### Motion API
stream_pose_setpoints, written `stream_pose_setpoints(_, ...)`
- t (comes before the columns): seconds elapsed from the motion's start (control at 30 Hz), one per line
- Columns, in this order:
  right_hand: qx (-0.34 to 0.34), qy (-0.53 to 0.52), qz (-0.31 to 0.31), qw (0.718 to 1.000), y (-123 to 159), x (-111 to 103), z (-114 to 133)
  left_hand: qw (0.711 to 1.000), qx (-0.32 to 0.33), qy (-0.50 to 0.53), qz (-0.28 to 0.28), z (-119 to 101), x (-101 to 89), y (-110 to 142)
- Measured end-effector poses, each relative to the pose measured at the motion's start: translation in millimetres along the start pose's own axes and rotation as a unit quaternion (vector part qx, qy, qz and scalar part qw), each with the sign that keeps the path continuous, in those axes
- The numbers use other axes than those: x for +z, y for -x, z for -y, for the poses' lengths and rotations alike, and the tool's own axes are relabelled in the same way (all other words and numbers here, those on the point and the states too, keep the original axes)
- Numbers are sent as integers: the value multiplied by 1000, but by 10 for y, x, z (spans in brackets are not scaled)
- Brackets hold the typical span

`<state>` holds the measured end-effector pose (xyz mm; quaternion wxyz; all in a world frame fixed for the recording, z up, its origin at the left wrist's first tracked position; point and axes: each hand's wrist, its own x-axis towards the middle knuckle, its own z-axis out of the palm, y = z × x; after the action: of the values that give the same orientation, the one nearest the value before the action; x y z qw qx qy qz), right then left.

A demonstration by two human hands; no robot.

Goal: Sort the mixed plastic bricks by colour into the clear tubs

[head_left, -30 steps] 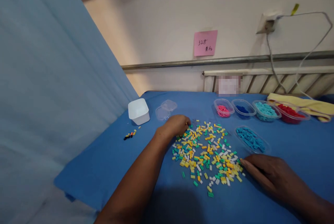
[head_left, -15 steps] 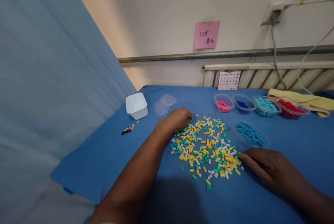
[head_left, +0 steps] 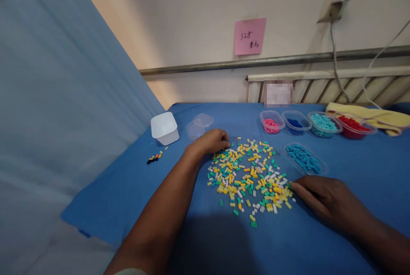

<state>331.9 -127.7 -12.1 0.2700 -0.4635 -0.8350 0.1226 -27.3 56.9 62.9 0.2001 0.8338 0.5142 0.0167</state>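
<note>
A loose heap of small yellow, green, white and orange bricks [head_left: 248,176] lies spread on the blue tablecloth [head_left: 134,189]. My left hand [head_left: 212,141] rests at the heap's far left edge, fingers curled down onto the bricks; what they pinch is hidden. My right hand [head_left: 323,197] lies flat at the heap's near right edge, fingers stretched out toward the bricks and touching the outermost ones. A clear tray of light-blue bricks [head_left: 303,159] sits just beyond my right hand.
Along the back stand clear trays of pink [head_left: 272,122], dark-blue [head_left: 296,121], turquoise [head_left: 323,122] and red bricks [head_left: 354,126]. A white tub [head_left: 164,128] and two clear lids [head_left: 199,124] sit at the left, near a few dark bricks [head_left: 155,157]. A yellow cloth [head_left: 378,118] lies far right.
The view has tilted up a little, so everything sits lower left in frame. Both hands stay at the heap's edges, barely shifted.
</note>
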Motion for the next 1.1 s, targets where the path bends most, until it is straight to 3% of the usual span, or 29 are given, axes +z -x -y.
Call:
stream_pose_setpoints(0.2,3,-5,3,1000,-1,5,-29,999,2,50,4,116,-147,75)
stream_pose_setpoints(0.3,-2,-2,-2,1000,-10,-2,-18,996,24,68,56,56,-203,163)
stream_pose_setpoints(0.43,-9,-1,-8,1000,-28,-16,8,993,6,35,113,-63,-152,199)
stream_pose_setpoints(0.6,-9,-1,-9,1000,-36,-11,9,995,34,-42,81,-135,-85,152)
stream_pose_setpoints(0.93,-17,22,-18,999,-47,44,-18,995,42,-87,25,-145,-143,262)
stream_pose_setpoints(1.1,-31,27,-34,999,-72,46,-2,990,31,-132,42,-161,-105,273)
